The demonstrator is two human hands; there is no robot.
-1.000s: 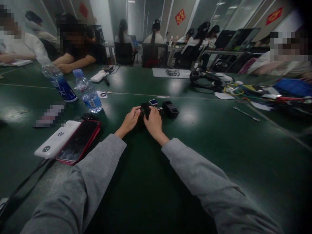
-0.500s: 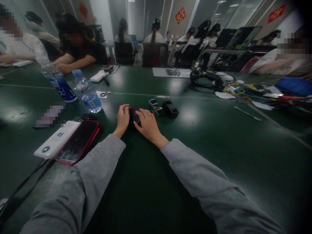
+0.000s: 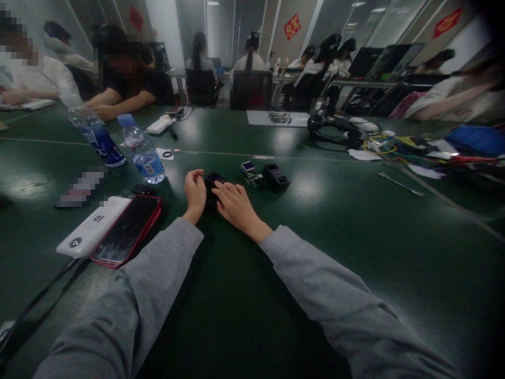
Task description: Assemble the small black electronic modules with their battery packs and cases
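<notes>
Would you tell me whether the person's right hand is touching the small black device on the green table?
Touching. The head view shows the right hand with its fingertips laid over the near edge of the small black device.

A shared workshop — long green benches (image 3: 355,221), seated workers (image 3: 118,79), scattered cables (image 3: 389,143).

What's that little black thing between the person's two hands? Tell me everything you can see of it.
The small black block is a dark, boxy piece, seemingly plastic, with a faint sheen on its upper face; finer detail is too dim to tell. It lies on the green table, just left of a little circuit board. The left hand curls against its left side, and the right hand lays fingers over its near right edge, hiding part of it.
</notes>
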